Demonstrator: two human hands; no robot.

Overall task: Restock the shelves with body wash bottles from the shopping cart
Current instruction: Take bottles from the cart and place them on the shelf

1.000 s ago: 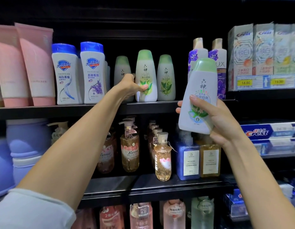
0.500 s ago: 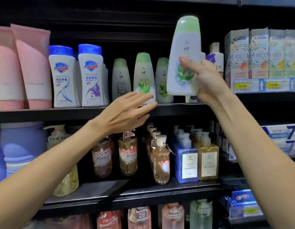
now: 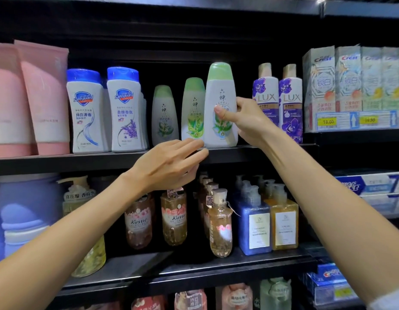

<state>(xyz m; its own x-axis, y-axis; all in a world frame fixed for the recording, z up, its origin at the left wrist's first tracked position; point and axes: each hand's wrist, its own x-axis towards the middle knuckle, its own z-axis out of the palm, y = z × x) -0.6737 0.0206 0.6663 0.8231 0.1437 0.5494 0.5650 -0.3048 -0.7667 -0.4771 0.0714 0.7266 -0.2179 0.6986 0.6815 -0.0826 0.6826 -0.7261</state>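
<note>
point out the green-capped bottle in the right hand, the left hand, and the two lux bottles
green-capped bottle (image 3: 219, 90), head view, upper white body under the cap
left hand (image 3: 169, 163), head view, back of the hand
Lux bottles (image 3: 265, 98), head view, label of the left one

Bright products, dark shelving (edges bowed), slight softness throughout

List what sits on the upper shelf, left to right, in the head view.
Pink tubes → two blue-capped Safeguard bottles → two green-capped bottles → green-capped bottle gripped by the right hand → two Lux bottles → Crest boxes.
</note>
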